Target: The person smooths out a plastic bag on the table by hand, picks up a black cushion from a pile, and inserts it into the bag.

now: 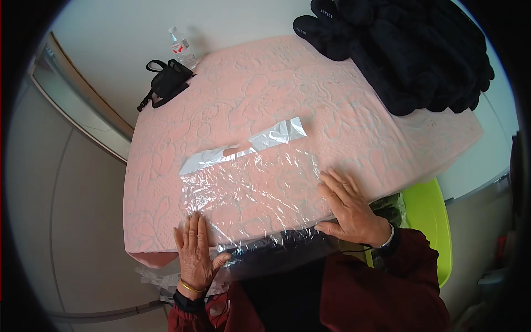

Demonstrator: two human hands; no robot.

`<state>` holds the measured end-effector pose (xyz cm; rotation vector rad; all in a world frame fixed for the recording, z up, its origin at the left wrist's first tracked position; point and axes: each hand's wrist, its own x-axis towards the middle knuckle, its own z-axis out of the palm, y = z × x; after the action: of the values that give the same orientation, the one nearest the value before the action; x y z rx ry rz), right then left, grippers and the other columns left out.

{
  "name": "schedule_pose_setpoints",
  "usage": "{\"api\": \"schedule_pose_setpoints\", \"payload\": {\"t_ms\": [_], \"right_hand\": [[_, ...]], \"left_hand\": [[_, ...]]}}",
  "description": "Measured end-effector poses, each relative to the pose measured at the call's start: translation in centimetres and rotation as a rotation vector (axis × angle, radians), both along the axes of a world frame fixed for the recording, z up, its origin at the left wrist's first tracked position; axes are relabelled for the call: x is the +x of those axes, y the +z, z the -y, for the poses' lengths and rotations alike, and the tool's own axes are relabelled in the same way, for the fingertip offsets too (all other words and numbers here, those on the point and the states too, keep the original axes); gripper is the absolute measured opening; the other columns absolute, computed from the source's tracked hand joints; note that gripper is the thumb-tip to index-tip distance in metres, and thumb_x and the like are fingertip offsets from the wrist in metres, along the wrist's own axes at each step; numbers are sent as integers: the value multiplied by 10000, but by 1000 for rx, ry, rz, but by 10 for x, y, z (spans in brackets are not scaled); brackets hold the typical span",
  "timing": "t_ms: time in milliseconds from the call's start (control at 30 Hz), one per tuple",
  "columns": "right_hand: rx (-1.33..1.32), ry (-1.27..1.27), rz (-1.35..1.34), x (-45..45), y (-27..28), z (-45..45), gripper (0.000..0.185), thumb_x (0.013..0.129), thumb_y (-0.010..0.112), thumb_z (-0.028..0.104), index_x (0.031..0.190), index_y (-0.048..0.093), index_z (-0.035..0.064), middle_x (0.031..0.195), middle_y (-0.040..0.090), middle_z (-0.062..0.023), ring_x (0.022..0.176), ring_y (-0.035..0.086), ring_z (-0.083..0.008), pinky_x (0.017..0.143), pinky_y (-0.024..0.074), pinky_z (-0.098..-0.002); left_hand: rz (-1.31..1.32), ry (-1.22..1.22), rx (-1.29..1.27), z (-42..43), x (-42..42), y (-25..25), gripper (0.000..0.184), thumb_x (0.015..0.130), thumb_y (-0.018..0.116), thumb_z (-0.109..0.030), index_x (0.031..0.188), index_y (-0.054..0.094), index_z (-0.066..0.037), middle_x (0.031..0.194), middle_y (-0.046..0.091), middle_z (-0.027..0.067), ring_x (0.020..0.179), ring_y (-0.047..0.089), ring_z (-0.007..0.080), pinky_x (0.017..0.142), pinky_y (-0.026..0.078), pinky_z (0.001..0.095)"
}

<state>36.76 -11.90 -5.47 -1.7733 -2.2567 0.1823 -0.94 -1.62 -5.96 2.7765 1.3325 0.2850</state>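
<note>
Clear plastic bag lies flat on the pink-covered tabletop, between both hands, white handle strip on the far side, near end over the front edge. Left hand open, fingers on the bag's left edge; right hand open, flat at its right edge. Black plush pile fills far right corner. Black pouch and bottle far left, well apart from bag. Green bin below, right.

Clear plastic bag, super crinkly and shiny, spread out pretty flat around the middle of the frame. Got a white strip along its top edge with an oblong cutout, slanting up toward the right.
</note>
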Motion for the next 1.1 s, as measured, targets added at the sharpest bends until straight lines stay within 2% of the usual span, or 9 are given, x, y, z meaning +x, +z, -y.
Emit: {"api": "schedule_pose_setpoints", "payload": {"t_ms": [100, 267, 433, 733, 800, 867, 967, 1000, 1100], "right_hand": [[156, 63, -64, -3, 9, -19, 901, 931, 617, 547, 1491, 320, -93, 1595, 257, -274, 1511, 196, -433, 1207, 167, -600], [101, 157, -44, -13, 11, -46, 875, 928, 631, 518, 1503, 325, -66, 1607, 231, -274, 1510, 204, -430, 1195, 168, -631], [6, 201, 142, -17, 7, -59, 858, 948, 572, 566, 1543, 309, 6, 1634, 195, -241, 1514, 183, -437, 1190, 170, -644], [-96, -14, 262, 14, 9, -58, 870, 963, 498, 625, 1573, 271, 48, 1650, 185, -211, 1500, 188, -474, 1179, 207, -639], [-116, -76, 259, 22, 10, -61, 876, 962, 502, 621, 1576, 263, 45, 1648, 187, -217, 1494, 202, -479, 1177, 215, -632], [-105, -272, 293, 32, 6, -62, 879, 956, 521, 609, 1546, 298, -4, 1603, 266, -250, 1445, 296, -473, 1155, 285, -590], [-113, -417, 334, 50, 9, -56, 881, 948, 541, 596, 1508, 335, -52, 1546, 348, -277, 1388, 379, -459, 1124, 348, -545], [-124, -459, 353, 55, 12, -54, 880, 943, 551, 588, 1485, 354, -77, 1512, 390, -287, 1356, 415, -448, 1105, 377, -522], [-116, -517, 401, 67, 16, -44, 836, 935, 568, 570, 1400, 434, -113, 1419, 482, -291, 1282, 483, -422, 1050, 432, -482]], "left_hand": [[-11, -14, -21, -4, 13, 21, 1128, 860, 414, -821, 1493, 340, 109, 1572, 328, 292, 1490, 290, 417, 1198, 133, 617], [-77, -355, 146, -6, 76, 51, 1125, 848, 449, -802, 1486, 347, 118, 1572, 323, 298, 1487, 296, 418, 1192, 168, 619], [-64, -564, 125, -19, 125, 25, 1110, 846, 462, -790, 1479, 363, 116, 1566, 334, 296, 1472, 327, 413, 1185, 187, 630], [-340, -292, 131, -39, 81, 30, 1081, 843, 480, -791, 1474, 388, 82, 1543, 373, 275, 1436, 358, 426, 1148, 237, 655], [-240, -241, 177, -36, 65, 32, 1027, 857, 507, -760, 1472, 397, 55, 1527, 386, 272, 1403, 382, 439, 1133, 273, 637], [-189, -220, 196, -30, 51, 34, 1001, 864, 521, -745, 1471, 402, 42, 1519, 392, 271, 1387, 394, 446, 1125, 291, 627], [25, -142, 180, -20, 31, 35, 845, 845, 724, -544, 1451, 466, -14, 1483, 438, 262, 1336, 451, 446, 1101, 343, 593], [32, -143, 181, -16, 24, 32, 845, 845, 724, -544, 1451, 466, -14, 1483, 438, 262, 1336, 451, 446, 1101, 343, 593], [390, -35, 98, 2, 1, 17, 728, 817, 820, -330, 1389, 513, -2, 1403, 510, 245, 1238, 527, 436, 1029, 436, 510]]}}
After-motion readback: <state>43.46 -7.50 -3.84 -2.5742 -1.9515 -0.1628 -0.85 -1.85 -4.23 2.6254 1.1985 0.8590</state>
